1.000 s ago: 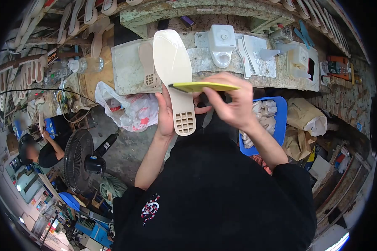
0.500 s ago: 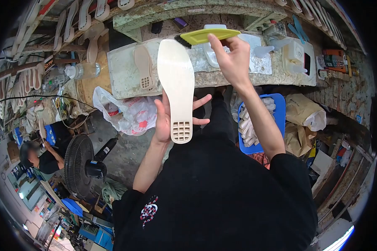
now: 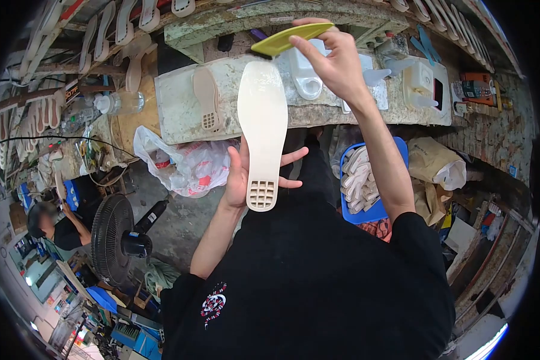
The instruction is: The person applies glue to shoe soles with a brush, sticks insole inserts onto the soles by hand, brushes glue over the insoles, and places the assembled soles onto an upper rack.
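While the left grip (image 3: 237, 183) supports a pale sole (image 3: 263, 114) (splayed beneath it), the right grip (image 3: 340, 67) pinches a green brush (image 3: 290, 41).

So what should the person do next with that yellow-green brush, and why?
Probably draw the yellow-green brush down the sole toward its gridded narrow end. The right hand holds the brush with its lower end near the sole's wide tip, where the surface looks glossy, and the left hand supports the sole from beneath, fingers spread.
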Tool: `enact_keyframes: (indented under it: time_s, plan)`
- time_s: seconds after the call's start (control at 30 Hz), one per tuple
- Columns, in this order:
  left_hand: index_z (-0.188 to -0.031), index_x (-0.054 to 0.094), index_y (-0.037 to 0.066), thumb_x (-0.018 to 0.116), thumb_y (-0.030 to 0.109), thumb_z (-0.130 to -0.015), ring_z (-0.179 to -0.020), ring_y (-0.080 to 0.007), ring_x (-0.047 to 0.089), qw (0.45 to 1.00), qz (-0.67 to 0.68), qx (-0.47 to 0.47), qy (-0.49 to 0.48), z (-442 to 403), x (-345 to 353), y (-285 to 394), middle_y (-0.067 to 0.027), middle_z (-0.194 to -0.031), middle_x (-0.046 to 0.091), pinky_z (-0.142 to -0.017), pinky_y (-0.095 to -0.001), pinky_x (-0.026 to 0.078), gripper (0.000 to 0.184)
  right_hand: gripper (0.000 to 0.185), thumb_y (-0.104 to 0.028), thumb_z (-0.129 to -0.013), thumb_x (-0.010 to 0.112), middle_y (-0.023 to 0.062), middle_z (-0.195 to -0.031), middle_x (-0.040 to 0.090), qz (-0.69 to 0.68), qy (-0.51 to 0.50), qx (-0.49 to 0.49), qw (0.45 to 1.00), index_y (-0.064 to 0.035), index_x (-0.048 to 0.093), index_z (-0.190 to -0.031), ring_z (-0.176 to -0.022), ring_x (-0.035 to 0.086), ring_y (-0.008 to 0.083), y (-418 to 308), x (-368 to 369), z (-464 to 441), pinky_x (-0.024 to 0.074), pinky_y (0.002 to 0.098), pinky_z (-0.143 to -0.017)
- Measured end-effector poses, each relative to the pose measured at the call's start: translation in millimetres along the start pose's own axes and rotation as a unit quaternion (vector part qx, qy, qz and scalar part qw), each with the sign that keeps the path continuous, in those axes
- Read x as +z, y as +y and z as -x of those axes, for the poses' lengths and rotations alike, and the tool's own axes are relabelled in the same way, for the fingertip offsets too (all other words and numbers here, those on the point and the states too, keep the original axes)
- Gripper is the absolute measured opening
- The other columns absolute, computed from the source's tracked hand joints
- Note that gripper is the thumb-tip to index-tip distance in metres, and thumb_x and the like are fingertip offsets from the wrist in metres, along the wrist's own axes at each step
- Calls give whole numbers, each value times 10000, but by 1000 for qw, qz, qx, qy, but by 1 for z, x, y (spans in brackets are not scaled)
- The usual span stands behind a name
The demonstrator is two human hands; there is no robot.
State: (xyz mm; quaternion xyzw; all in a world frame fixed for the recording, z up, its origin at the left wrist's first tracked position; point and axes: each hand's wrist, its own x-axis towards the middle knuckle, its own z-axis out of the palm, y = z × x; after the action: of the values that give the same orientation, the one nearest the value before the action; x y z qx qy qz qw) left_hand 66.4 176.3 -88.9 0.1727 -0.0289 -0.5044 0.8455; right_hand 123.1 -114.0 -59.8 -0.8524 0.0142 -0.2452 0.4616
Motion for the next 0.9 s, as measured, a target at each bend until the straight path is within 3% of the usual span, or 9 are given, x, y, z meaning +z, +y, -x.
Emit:
enact_keyframes:
  time_s: [0.13, 0.23, 0.33, 0.4, 0.5, 0.6, 0.7, 0.83, 0.9]
  plan:
    - [-1682, 73, 386, 277, 744, -1024, -1497, -628, 241, 1000, 28, 4, 12, 0, 0, 1, -127, -1677, 268, -944, -782, 535, 776, 207, -148, -964, 765, 88, -1207, 750, -248, -2, 24, 969, 8, 797, -1095, -1077, 700, 167, -14, -26, -1, 556, 333, -941]
    - [-1683, 73, 383, 268, 738, -1029, -1503, -624, 233, 999, 37, 3, -3, -1, -1, 0, -126, -1685, 257, -946, -782, 532, 769, 244, -197, -940, 781, 126, -1172, 762, -94, -213, -68, 970, 10, 799, -1068, -1010, 720, 204, -23, -40, -13, 554, 350, -911]
    - [-1685, 73, 376, 264, 736, -1032, -1506, -620, 231, 1000, 7, -6, -11, -4, 1, 2, -122, -1695, 247, -947, -778, 534, 769, 278, -230, -955, 762, 142, -980, 791, -51, -98, -42, 993, 18, 797, -1077, -892, 744, 213, -8, -7, -18, 560, 340, -835]
    - [-1686, 71, 369, 257, 738, -1032, -1517, -609, 218, 1000, 4, -2, -14, -5, -2, 1, -116, -1699, 246, -954, -782, 526, 775, 299, -246, -988, 757, 82, -981, 788, -39, 13, 22, 999, 25, 791, -1111, -826, 661, 102, -9, -3, -13, 513, 275, -719]
    - [-1688, 71, 362, 246, 736, -1036, -1539, -574, 204, 999, 47, 25, 10, -6, 1, 2, -114, -1702, 243, -974, -788, 511, 772, 276, -193, -954, 775, 138, -956, 808, -112, 171, 119, 972, 41, 790, -1100, -831, 748, 163, -47, -5, 15, 565, 327, -765]
    - [-1689, 71, 373, 232, 729, -1047, -1563, -520, 205, 998, -13, 56, 32, -12, 2, 3, -93, -1722, 212, -1004, -781, 500, 752, 194, -127, -955, 737, 136, -981, 809, -81, 82, 57, 992, 24, 802, -1057, -907, 759, 195, -58, 12, 64, 479, 429, -1131]
    - [-1687, 122, 404, 180, 721, -1053, -1576, -541, 99, 996, 47, 81, -3, -16, -2, 2, -40, -1749, 170, -1037, -804, 458, 711, 215, -130, -962, 756, 112, -975, 807, -136, 162, 283, 935, 57, 790, -1062, -964, 709, 116, -48, 24, 86, 510, 329, -1027]
    - [-1693, 125, 360, 177, 731, -1051, -1577, -510, 162, 996, -17, 80, 43, -20, 1, 4, -71, -1740, 198, -1032, -795, 469, 743, 174, -100, -982, 740, 107, -1014, 795, -216, 230, 232, 920, 44, 800, -1061, -1027, 698, 146, -60, 22, 101, 502, 332, -1031]
    - [-1695, 128, 317, 179, 739, -1050, -1577, -470, 221, 993, -60, 68, 71, -20, 6, 4, -113, -1727, 224, -1059, -783, 455, 773, 168, -98, -967, 749, 117, -999, 801, -194, 131, 200, 951, 38, 802, -1051, -1043, 722, 178, -71, 23, 104, 494, 372, -1069]
